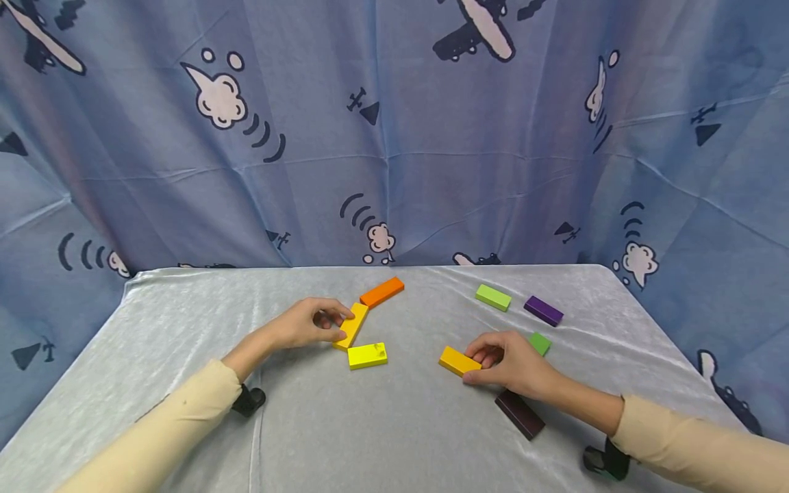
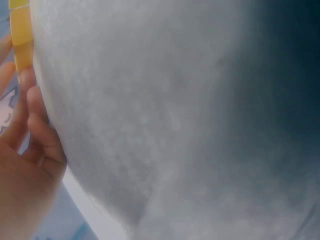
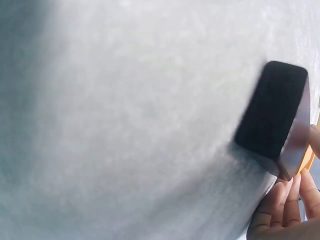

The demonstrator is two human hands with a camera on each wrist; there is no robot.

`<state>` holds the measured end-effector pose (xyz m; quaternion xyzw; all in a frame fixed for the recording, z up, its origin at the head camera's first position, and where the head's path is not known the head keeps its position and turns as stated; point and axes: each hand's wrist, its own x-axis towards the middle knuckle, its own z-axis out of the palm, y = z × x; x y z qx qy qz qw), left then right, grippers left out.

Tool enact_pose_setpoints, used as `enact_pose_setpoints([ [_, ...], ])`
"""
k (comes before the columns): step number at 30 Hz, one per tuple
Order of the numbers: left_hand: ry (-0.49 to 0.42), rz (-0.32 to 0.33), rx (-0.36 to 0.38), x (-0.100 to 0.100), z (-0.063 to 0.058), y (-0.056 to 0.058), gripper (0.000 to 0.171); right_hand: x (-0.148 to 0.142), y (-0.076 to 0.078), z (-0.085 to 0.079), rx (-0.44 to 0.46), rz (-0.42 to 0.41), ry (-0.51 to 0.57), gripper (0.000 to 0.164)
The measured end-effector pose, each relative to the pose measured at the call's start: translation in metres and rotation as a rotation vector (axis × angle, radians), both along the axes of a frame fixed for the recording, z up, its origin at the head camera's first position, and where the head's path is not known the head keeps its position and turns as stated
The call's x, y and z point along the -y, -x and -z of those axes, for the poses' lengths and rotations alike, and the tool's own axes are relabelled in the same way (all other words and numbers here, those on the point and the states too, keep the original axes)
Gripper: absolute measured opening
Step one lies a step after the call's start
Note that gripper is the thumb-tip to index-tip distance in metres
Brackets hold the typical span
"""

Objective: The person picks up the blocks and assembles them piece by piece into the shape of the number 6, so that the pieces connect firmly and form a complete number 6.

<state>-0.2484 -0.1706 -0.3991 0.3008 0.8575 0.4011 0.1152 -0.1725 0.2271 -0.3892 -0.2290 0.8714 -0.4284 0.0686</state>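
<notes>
In the head view my left hand [image 1: 311,322] holds a yellow-orange block [image 1: 353,326], thumb and fingertips at its left side. One end of that block meets an orange block [image 1: 382,292]; its near end meets a bright yellow block [image 1: 368,356] with a dark mark on top. To the right, my right hand [image 1: 514,363] pinches an amber block [image 1: 457,361] between thumb and fingers, low over the cloth. A dark brown block [image 1: 520,414] lies just below that hand. In the left wrist view, fingers [image 2: 42,135] reach to the yellow-orange block [image 2: 23,54].
Behind the right hand lie a light green block [image 1: 493,297], a purple block [image 1: 544,311] and a partly hidden green block [image 1: 539,343]. A grey velvety cloth [image 1: 345,431] covers the table. A blue patterned curtain [image 1: 320,137] hangs behind and at both sides.
</notes>
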Motion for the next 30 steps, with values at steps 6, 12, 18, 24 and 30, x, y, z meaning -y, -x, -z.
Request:
enact_pose_setpoints([
  [6, -0.016, 0.009, -0.004, 0.002, 0.002, 0.001, 0.032, 0.001, 0.001, 0.000, 0.007, 0.006, 0.005, 0.027],
  [12, -0.003, 0.003, -0.002, 0.001, 0.001, 0.001, 0.031, 0.002, 0.002, 0.000, 0.011, 0.014, 0.012, 0.028],
  [18, 0.001, 0.007, -0.010, 0.002, 0.002, 0.002, 0.031, 0.006, 0.004, 0.000, -0.013, 0.015, 0.001, 0.028],
  [24, -0.001, 0.004, -0.017, 0.003, 0.003, 0.001, 0.031, 0.014, 0.004, -0.003, -0.011, 0.017, 0.012, 0.028],
  [30, 0.014, -0.003, -0.016, 0.001, 0.002, 0.001, 0.030, 0.021, 0.008, -0.006, -0.006, 0.005, 0.014, 0.027],
])
